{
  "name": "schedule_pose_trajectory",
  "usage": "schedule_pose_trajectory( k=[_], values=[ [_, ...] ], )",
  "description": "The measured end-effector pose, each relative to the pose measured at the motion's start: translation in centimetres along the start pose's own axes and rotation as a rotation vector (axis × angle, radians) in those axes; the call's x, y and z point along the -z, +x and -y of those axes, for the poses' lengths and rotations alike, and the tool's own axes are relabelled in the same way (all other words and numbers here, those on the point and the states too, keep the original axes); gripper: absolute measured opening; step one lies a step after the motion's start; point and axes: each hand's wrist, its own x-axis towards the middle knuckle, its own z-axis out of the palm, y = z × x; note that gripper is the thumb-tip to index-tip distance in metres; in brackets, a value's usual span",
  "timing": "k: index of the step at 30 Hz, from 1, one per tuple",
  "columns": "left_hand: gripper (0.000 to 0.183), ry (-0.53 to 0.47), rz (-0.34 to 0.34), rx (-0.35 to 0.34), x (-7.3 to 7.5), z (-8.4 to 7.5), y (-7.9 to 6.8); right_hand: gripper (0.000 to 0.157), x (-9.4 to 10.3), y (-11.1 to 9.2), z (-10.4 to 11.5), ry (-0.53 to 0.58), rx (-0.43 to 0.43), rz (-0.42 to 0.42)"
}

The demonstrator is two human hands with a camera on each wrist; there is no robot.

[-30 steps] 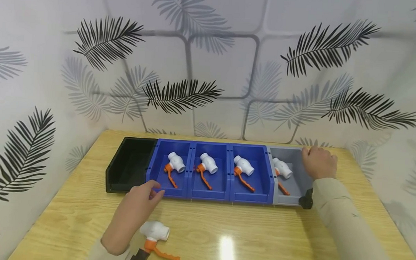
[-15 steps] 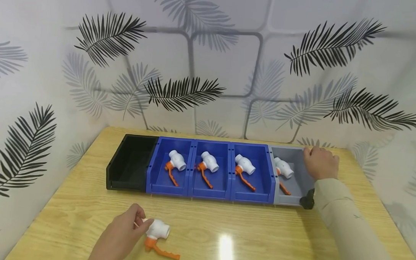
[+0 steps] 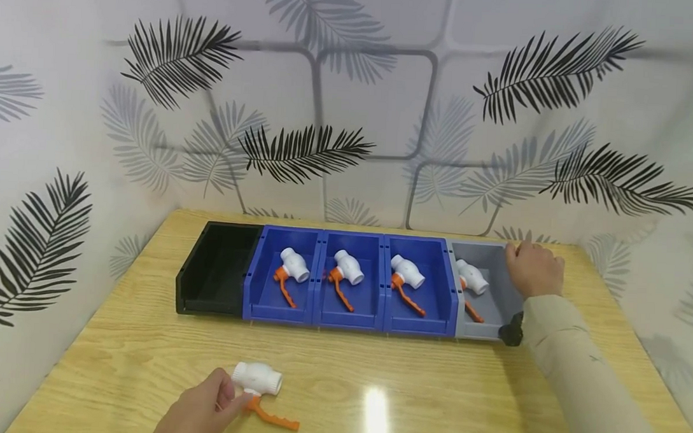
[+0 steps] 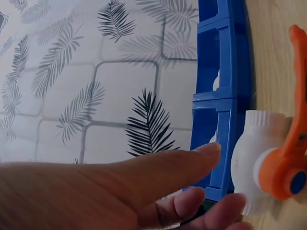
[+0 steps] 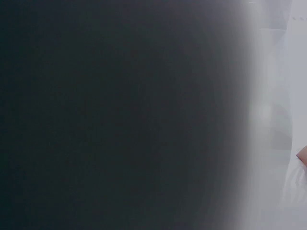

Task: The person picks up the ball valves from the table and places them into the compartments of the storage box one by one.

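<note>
A white ball valve (image 3: 257,378) with an orange lever handle lies on the table in front of the bins. My left hand (image 3: 205,406) is low beside it, thumb and fingertips reaching toward the orange handle. In the left wrist view the thumb (image 4: 177,165) and fingers are spread apart, with the valve (image 4: 259,158) just past their tips. My right hand (image 3: 534,271) grips the right side wall of the grey bin (image 3: 494,330), fingertips hidden behind the knuckles. Inside that bin sits another such valve (image 3: 472,277). The right wrist view is mostly blocked by a dark blur.
A black bin (image 3: 214,304) stands at the row's left end. Three blue bins (image 3: 345,321) between it and the grey one each hold a valve, such as the middle valve (image 3: 348,267). A leaf-patterned wall covering (image 3: 373,103) rises behind the wooden table (image 3: 329,381).
My left hand has come back from the front of the left blue bin and down to the loose valve, then slightly lower toward its handle. The right hand stays at the grey bin.
</note>
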Motion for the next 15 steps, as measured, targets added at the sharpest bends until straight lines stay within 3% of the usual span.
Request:
schedule_pose_trajectory(
  k=[9, 15],
  values=[
    [0.051, 0.033, 0.091, 0.099, -1.4, 0.8, -0.2, 0.049, 0.5, -0.2, 0.2, 0.014, 0.007, -0.003],
    [0.065, 0.028, 0.094, 0.130, -2.1, 0.8, -0.2, 0.048, 0.4, -0.3, 0.3, 0.017, 0.005, 0.003]
  ],
)
